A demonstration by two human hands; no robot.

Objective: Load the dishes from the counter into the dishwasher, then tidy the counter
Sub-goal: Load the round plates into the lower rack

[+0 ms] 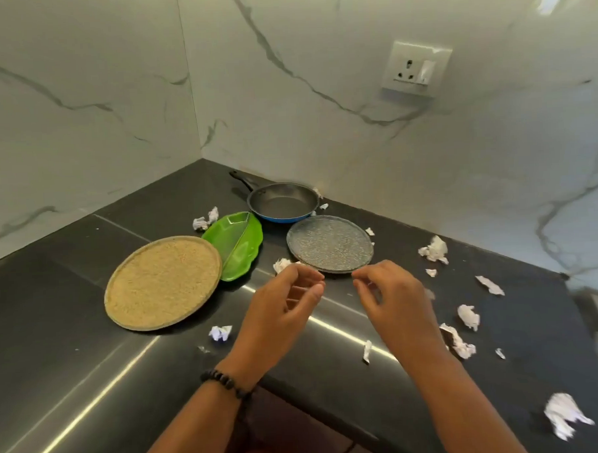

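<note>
**Operator:** Both of my hands are up over the counter (468,373) and hold nothing. The left hand (287,309) and the right hand (393,301) sit a little apart, fingers loosely curled, just short of the grey speckled plate (330,243).

**Observer:** Which dishes are you looking at?

**Operator:** Four, all on the black counter near the corner. The grey plate is closest to my fingertips. Behind it, touching or nearly touching its far rim, is the blue frying pan (283,202). To the left lies the green leaf-shaped dish (235,248), and the tan round plate (163,282) overlaps its near edge.

**Observer:** How will they handle?

**Operator:** I'd judge both round plates to be stiff and flat, with low rims, so I'd pinch them at the near edge, thumb on top. They may chip if knocked. The green one looks like light, glossy plastic, likely slippery. The pan is probably heaviest; I'd take it by its black handle (242,181).

**Observer:** And the litter?

**Operator:** Crumpled paper scraps (434,249) are scattered about. I count roughly fifteen, mostly to the right, soft and weightless.
</note>
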